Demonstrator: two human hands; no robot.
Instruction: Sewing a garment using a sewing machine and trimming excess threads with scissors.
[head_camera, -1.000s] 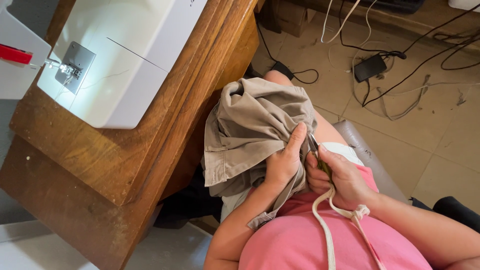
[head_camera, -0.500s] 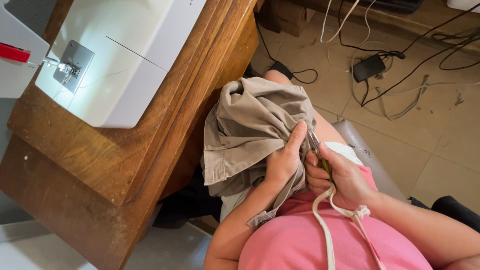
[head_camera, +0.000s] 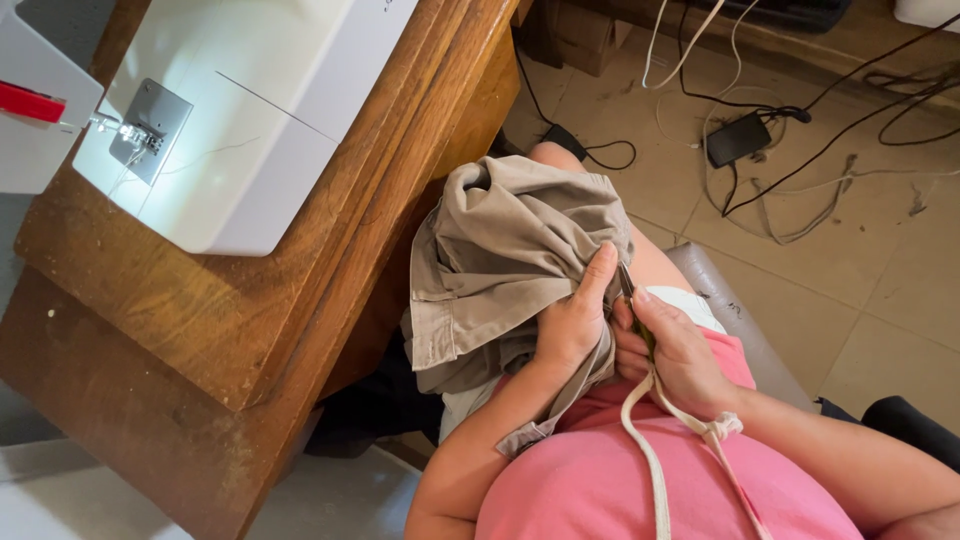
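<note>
Left hand (head_camera: 572, 322) grips bunched khaki garment (head_camera: 500, 260) on lap; right hand (head_camera: 680, 350) pinches small snips (head_camera: 628, 285) against it, right of desk (head_camera: 200, 330).

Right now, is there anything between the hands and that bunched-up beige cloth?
Nothing visible. The left hand grips the crumpled beige cloth garment directly, and the right hand presses a small thin metal tool right against the fabric.

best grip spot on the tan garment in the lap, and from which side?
Probably the bunched fold on the tan garment where the left hand already pinches it, beside the small tool in the right hand. Come from the wearer's side: the table blocks the far edge, and the loose cloth hangs there.
</note>
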